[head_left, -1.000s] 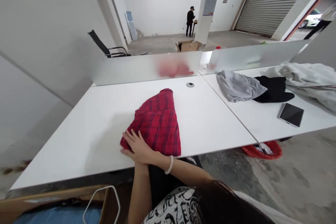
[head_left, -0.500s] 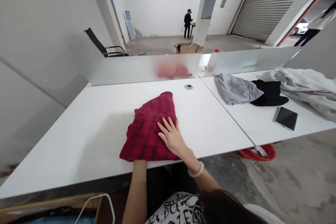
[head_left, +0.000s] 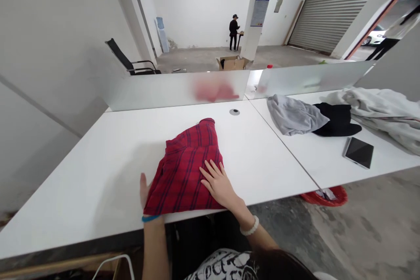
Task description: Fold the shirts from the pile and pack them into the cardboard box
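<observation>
A red plaid garment [head_left: 188, 173] with dark stripes lies folded on the white table, its near edge close to the table's front edge. On its right side my right hand [head_left: 218, 183] rests flat, fingers spread, a white beaded bracelet [head_left: 251, 226] at the wrist. My left hand [head_left: 144, 190] is at the garment's left edge, partly covered by the cloth, and the part that shows is stretched out, not wrapped around it. A blue band [head_left: 150, 218] circles the left wrist. The rest of the left fingers are hidden beneath the fabric.
On the right table [head_left: 324, 175] lie a grey cloth [head_left: 292, 114], a black cloth [head_left: 339, 120], a white garment [head_left: 387, 105] and a tablet-like device [head_left: 358, 152]. Frosted dividers [head_left: 147, 92] line the far edge. A red-lined bin [head_left: 341, 197] stands below. One person [head_left: 233, 33] stands far back.
My left hand has moved left from beneath the garment to its left edge, where part of it now shows. The garment's near left corner has shifted slightly left; my right hand stays flat.
</observation>
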Available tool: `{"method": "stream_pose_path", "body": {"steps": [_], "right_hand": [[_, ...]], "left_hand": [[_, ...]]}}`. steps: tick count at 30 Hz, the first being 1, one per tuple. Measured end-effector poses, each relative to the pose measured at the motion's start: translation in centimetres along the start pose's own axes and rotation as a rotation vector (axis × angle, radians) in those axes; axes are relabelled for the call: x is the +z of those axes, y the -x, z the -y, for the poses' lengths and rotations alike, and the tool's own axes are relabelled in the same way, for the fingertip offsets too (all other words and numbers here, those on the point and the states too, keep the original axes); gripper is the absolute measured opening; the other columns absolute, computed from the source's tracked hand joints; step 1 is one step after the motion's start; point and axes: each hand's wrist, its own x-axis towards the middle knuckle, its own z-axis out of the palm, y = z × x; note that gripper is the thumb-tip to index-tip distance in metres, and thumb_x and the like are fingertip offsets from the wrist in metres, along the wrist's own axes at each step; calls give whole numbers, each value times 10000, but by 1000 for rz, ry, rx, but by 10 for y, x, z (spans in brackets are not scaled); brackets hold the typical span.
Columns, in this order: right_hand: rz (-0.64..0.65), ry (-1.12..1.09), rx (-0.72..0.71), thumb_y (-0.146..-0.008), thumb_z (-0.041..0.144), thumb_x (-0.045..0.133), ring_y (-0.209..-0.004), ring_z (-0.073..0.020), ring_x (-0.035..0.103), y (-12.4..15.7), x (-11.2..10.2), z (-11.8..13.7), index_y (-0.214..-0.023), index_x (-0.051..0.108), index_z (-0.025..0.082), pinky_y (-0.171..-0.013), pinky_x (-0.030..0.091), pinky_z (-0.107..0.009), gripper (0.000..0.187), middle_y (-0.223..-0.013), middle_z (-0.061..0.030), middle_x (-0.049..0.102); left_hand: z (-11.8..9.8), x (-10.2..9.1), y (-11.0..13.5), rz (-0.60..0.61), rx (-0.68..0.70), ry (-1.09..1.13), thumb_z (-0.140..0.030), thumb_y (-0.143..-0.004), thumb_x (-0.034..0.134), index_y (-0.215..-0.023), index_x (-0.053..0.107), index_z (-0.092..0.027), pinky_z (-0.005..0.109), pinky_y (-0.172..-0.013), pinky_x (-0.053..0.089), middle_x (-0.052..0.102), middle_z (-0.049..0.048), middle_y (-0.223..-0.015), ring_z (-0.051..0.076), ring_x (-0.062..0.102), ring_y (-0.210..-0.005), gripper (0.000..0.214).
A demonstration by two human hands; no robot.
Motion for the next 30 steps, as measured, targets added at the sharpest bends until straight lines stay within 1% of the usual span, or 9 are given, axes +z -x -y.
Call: {"method": "stream_pose_path", "body": {"steps": [4,8,11,15,18,21,24,28,30], "right_hand": [[-106,-67,152,-978,352,327,-1424,-290,129,9,4,-13,-1421,392,223,-1094,261,-548,466,-1543,-102,197],[-117,-112,238,-958,394,378,-1422,-323,104,14,14,-20,-1457,311,234,-1076,216,-621,529,-1554,-147,107],[-104,-260,220,-968,328,339,-1424,-265,148,13,16,-22,-1446,334,242,-1111,183,-581,486,-1548,-121,177],[-184,-711,291,-920,300,410,-1405,-217,235,12,11,-19,-1322,512,251,-1139,233,-450,418,-1541,-56,227],[-338,-1214,536,-839,320,543,-1334,-220,381,9,1,-18,-1278,529,285,-1076,356,-412,440,-1480,-37,367],[-392,-1633,796,-774,320,637,-1082,-199,600,2,-14,-23,-1308,476,264,-874,507,-334,560,-1302,-61,563],[-306,-1723,884,-757,332,687,-814,-146,646,-8,-27,-33,-1394,370,195,-643,512,-235,725,-1019,-59,683],[-125,-1537,849,-795,431,661,-647,-134,608,-30,-33,-43,-1401,377,147,-461,431,-206,727,-768,-25,684],[-21,-1476,808,-808,469,633,-614,-141,605,-44,-32,-46,-1259,542,119,-486,463,-228,578,-729,-39,686]], "left_hand": [[-2,-14,11,-124,-35,-24,-733,-797,316,-1369,416,-252,450,-1063,363,530,73,-1348,266,442,-1282,754],[11,-20,14,-205,104,-578,-552,-752,563,-1334,437,-173,421,-1135,252,461,110,-1408,262,396,-1316,706],[21,-20,9,-198,128,-818,-485,-805,484,-1300,459,-163,457,-1092,317,530,128,-1335,277,486,-1239,592],[27,-18,3,-201,154,-857,-449,-858,389,-1263,478,-177,447,-1056,370,566,121,-1295,263,521,-1207,497],[27,-20,5,-175,171,-848,-439,-876,355,-1255,480,-165,423,-1063,368,568,121,-1294,242,519,-1212,484],[27,-26,14,-138,158,-878,-451,-893,324,-1234,499,-154,414,-1055,382,582,125,-1273,238,529,-1200,485],[22,-25,27,-200,145,-1037,-448,-897,333,-1238,509,-130,480,-989,433,611,163,-1201,292,571,-1135,499],[14,9,44,-439,521,-1297,-419,-910,366,-1293,472,-62,551,-1044,341,477,239,-1337,353,372,-1316,534],[17,36,49,-315,741,-1348,-415,-914,395,-1339,433,-96,528,-1098,273,419,197,-1412,313,271,-1379,533]]}}
